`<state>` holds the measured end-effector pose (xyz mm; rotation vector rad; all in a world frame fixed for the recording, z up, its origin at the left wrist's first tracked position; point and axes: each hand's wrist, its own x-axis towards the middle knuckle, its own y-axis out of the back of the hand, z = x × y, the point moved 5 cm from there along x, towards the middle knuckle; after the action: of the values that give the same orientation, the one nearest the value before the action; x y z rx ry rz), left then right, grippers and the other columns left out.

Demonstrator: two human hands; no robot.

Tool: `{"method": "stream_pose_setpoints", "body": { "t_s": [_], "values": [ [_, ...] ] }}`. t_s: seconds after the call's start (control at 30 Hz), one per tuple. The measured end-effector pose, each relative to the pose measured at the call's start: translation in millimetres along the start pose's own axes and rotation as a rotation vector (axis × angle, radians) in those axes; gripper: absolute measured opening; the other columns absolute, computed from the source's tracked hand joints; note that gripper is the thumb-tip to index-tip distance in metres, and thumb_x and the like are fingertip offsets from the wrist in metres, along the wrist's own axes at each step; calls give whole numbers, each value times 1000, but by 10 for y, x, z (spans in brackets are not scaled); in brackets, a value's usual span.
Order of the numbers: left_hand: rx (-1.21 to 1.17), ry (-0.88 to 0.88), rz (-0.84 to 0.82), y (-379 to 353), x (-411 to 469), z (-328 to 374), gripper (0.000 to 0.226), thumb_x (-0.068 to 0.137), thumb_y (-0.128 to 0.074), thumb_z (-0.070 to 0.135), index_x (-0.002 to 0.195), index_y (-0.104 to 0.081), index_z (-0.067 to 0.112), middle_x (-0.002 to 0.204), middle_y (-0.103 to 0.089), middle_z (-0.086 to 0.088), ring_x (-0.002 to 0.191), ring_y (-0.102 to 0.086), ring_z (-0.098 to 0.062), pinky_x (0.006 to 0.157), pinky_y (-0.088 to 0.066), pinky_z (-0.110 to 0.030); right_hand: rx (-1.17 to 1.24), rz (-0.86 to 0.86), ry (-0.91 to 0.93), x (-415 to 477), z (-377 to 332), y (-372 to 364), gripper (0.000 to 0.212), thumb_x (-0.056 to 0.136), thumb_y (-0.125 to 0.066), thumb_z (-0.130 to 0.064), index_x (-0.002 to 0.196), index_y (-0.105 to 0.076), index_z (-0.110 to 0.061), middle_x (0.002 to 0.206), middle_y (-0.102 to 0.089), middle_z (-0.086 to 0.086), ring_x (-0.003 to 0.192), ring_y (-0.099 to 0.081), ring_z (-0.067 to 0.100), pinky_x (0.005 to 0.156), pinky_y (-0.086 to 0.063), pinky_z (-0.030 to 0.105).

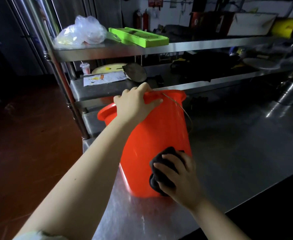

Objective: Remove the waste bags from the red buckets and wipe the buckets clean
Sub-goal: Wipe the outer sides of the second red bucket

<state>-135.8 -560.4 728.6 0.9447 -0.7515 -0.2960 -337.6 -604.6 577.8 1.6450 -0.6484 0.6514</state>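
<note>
The red plastic bucket (156, 132) stands on the stainless steel counter (237, 153). Its base is at the near edge, close to the person, and its long axis runs up and away towards the steel shelf rack (118, 49). It seems to lean slightly, though the wide lens makes that hard to judge. The left hand (135, 103) is the farther one and grasps the far top rim, fingers curled over the lip beside the thin wire handle (182, 108). The right hand (180, 177) is the nearer one, low on the outer wall by the base. Its fingers clutch a crumpled black cloth (163, 163) and press it against the plastic. No bag shows at the rim, so the wiping probably has to travel from the base up the wall towards the left hand. A second red rim (106, 112) shows behind the left wrist, probably another bucket.
</note>
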Motion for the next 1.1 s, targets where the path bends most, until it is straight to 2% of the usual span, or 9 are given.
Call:
{"method": "stream_pose_setpoints", "body": {
  "t_s": [0.1,0.17,0.3,0.43,0.63,0.77,0.87,1.0,1.1],
  "values": [
    [-90,66,-28,20,71,-38,39,78,-59,66,100,-55,33,106,-66,6,110,-53,-26,86,-32,-41,22,55,-92,480,142,83,40,85,-61,-42,123,-59,-30,129,-51,1,115,-46,34,100,-35,42],
    [-96,26,-86,42,152,-12,34,79,-62,61,93,-53,32,104,-64,5,110,-53,-25,86,-35,-42,25,94,-180,848,235,120,40,82,-65,-39,120,-64,-28,124,-55,2,112,-46,32,100,-34,40],
    [4,-101,-86,8,194,166,56,72,-64,67,92,-47,18,99,-60,-2,100,-55,-30,80,-44,-41,-16,143,-260,1112,245,100,38,76,-69,-36,113,-69,-26,121,-60,0,107,-51,33,94,-39,41],
    [26,-78,75,-44,191,176,57,65,-67,69,80,-40,21,87,-61,-2,89,-57,-31,67,-40,-35,22,97,-176,781,153,54,44,74,-72,-35,117,-65,-30,123,-59,1,110,-50,34,94,-40,46],
    [-15,-28,-20,-80,280,175,65,57,-68,77,81,-48,21,76,-59,7,76,-52,-19,63,-35,-31,104,96,-125,-125,213,-20,35,85,-62,-40,119,-59,-30,130,-51,0,118,-48,37,99,-41,48],
    [-25,27,79,-85,213,207,65,58,-66,78,78,-47,19,68,-59,5,71,-55,-19,61,-38,-32,135,57,-13,-355,301,14,33,92,-53,-46,120,-56,-29,133,-47,-2,127,-39,31,101,-40,47],
    [-14,124,148,-63,146,203,68,57,-64,81,78,-49,18,65,-58,6,69,-57,-18,65,-43,-33,200,48,17,-120,469,34,35,92,-53,-45,122,-56,-28,133,-47,1,124,-41,33,99,-40,51],
    [-17,270,189,13,82,146,65,59,-64,79,75,-47,18,61,-53,10,70,-56,-16,71,-41,-33,274,29,-175,680,808,69,40,88,-56,-46,125,-57,-29,130,-51,2,121,-44,32,102,-34,49],
    [15,298,203,15,28,177,63,62,-62,79,72,-42,20,60,-52,8,70,-55,-19,77,-40,-35,331,77,-271,1207,974,72,42,87,-58,-45,124,-60,-25,127,-51,5,119,-42,30,104,-34,48]
  ]
}}
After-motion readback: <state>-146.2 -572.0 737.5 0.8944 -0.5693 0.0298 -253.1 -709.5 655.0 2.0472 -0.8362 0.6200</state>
